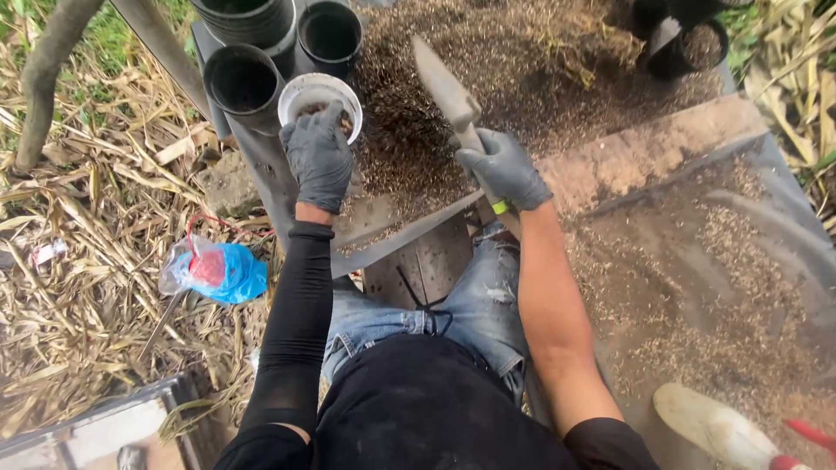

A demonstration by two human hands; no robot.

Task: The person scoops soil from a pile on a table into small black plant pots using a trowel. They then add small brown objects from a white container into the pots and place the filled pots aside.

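Left hand, gloved, grips the rim of a white pot at the near edge of the soil heap; pot appears partly filled, contents hard to make out. Right hand, gloved, clenched on the handle of a trowel, blade raised over the heap. Black pots stand just beside the white one. Blue bag lies on dry leaves, left.

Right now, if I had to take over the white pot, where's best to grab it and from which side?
Grip the white pot by its rim and upper wall from the near, lower side, where the left hand already clasps it. Black pots crowd its far and left sides, and the trowel in the right hand works the soil pile on the right.
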